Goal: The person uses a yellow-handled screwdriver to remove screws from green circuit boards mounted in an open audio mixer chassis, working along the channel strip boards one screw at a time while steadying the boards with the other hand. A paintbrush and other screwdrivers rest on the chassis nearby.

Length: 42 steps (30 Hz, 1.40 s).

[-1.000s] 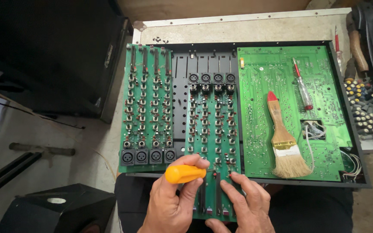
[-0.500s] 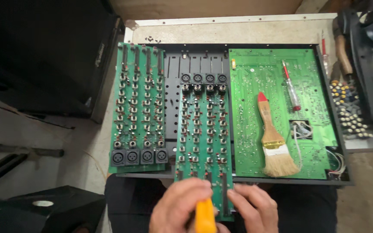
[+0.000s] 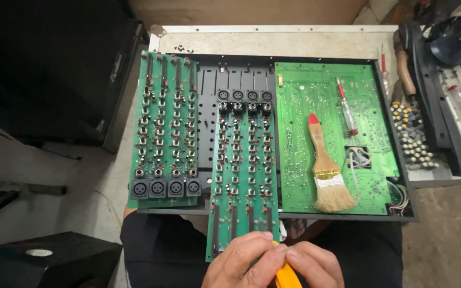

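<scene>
A long green circuit board [image 3: 244, 176] with rows of sockets and knob shafts lies in the middle of an open black chassis [image 3: 209, 133]. Its near end sticks out over my lap. My left hand [image 3: 241, 264] covers that near end and is closed around a yellow-handled screwdriver [image 3: 286, 278], of which only the handle shows. My right hand [image 3: 316, 265] lies beside it at the board's right corner, fingers together and touching the left hand. What the right hand grips is hidden.
A second socket board [image 3: 165, 133] lies on the left and a large green board [image 3: 337, 106] on the right, carrying a paintbrush [image 3: 326, 170] and a clear-handled screwdriver [image 3: 346, 112]. Loose knobs [image 3: 412, 136] and tools sit at the right. Black boxes [image 3: 44, 69] stand at the left.
The middle board has slid toward me and now overhangs the chassis edge. Both hands dropped to the frame's bottom, and the yellow handle turned from lying across to pointing down.
</scene>
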Available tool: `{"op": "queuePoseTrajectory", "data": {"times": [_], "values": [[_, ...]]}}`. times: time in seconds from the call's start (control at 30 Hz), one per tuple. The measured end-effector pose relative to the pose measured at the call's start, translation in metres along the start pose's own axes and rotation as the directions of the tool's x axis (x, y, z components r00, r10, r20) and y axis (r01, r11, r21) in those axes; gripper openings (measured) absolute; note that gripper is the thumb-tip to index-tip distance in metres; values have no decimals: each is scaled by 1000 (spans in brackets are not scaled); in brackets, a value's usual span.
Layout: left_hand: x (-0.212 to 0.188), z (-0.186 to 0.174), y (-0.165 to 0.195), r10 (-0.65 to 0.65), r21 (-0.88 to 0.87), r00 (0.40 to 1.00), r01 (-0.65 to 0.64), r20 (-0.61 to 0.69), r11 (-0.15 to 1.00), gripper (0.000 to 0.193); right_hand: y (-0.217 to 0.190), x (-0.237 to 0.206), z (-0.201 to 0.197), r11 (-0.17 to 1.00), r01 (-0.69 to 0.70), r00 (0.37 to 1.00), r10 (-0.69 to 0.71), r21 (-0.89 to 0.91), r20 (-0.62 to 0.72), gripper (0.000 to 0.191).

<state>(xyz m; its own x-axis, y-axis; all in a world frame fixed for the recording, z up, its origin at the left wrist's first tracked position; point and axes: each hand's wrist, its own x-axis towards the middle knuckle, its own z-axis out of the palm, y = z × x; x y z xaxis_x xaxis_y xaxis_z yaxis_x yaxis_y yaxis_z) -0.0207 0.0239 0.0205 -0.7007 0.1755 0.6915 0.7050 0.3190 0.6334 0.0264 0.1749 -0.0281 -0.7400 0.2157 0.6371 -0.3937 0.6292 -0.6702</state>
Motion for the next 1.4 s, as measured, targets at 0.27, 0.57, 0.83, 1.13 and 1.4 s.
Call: {"op": "queuePoseTrajectory", "data": {"times": [0.27,0.57,0.83,1.13,1.4], "values": [[-7,1,8,-101,-51,994,100,-28,994,36,-5,5,-16,982,-83,971,42,171,234,41],[-1,-10,-14,-194,253,978,170,73,952,45,7,20,-9,946,-113,992,89,305,91,44],[3,-11,-19,-192,277,962,134,194,951,54,-3,34,-8,994,-112,981,108,17,161,31],[3,-15,-20,-207,272,938,130,278,954,58,13,38,-4,913,-369,929,365,172,55,28],[0,-12,-21,-203,298,935,113,291,948,56,11,56,9,882,-451,892,449,133,44,28]]}}
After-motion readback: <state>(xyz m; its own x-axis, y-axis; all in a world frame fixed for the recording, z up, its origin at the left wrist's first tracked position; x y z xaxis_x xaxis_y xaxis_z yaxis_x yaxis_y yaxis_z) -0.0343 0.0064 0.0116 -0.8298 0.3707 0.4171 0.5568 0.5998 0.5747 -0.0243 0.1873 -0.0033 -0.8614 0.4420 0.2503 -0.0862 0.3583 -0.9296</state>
